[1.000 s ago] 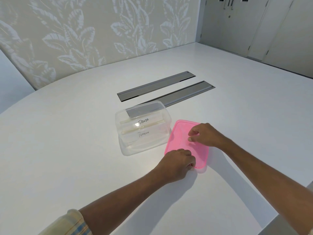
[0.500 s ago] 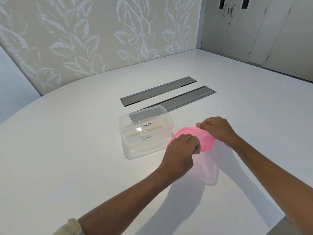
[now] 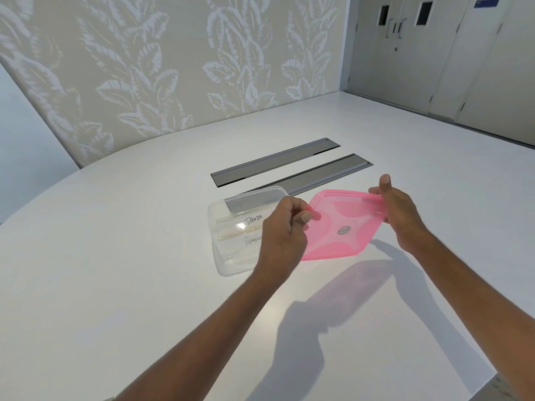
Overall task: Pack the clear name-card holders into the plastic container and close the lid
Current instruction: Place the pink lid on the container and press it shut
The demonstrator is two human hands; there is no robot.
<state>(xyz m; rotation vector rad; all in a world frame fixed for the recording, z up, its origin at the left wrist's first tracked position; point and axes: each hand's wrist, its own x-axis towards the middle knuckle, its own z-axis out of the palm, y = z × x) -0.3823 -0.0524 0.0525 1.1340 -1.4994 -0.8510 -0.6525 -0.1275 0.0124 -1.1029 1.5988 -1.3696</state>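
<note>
A clear plastic container (image 3: 224,261) stands open on the white table. Inside it lie clear name-card holders (image 3: 246,227) with handwritten cards, one reading PANDA. A translucent pink lid (image 3: 344,227) is held in the air just right of the container, tilted toward me. My left hand (image 3: 285,234) pinches the lid's left corner and partly hides the container's right side. My right hand (image 3: 401,212) grips the lid's far right edge.
Two grey cable-hatch covers (image 3: 275,162) are set flush in the table (image 3: 115,270) behind the container. A leaf-patterned wall stands at the table's far side. The table's right edge (image 3: 492,380) lies close to my right forearm. Doors are at the back right.
The pink lid was lying flat on the table to the right of the container. Both hands have lifted it off the table and tilted it up beside the container.
</note>
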